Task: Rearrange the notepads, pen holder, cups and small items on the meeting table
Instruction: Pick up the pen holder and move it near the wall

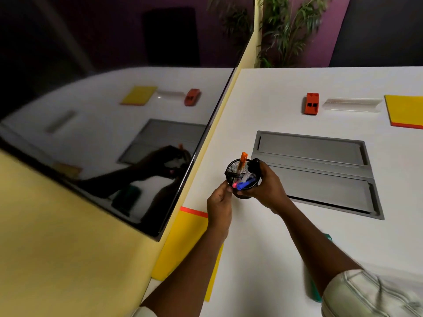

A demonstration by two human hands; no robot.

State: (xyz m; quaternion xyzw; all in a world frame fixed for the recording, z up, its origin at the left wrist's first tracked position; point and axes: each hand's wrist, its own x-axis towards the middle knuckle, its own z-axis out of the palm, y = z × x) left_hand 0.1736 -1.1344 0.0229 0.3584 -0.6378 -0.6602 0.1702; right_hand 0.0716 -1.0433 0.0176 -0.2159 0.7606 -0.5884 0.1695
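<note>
A black mesh pen holder (231, 177) with orange, blue and pink pens sits near the middle of the white table (263, 236). My right hand (270, 187) grips its right side, thumb over the rim. My left hand (219, 204) pinches its lower left rim. A yellow notepad (183, 243) with an orange edge lies under my left forearm. Another yellow notepad (405, 112) lies at the far right. An orange stapler (311, 104) stands at the back, beside a clear tray (352, 105). A green object (314, 291) shows under my right arm, mostly hidden.
A grey metal cable hatch (320, 170) is set into the table right of the holder. A glossy dark screen (103, 133) on the yellow wall at the left mirrors the table. Potted plants (283, 30) stand behind the table's far edge.
</note>
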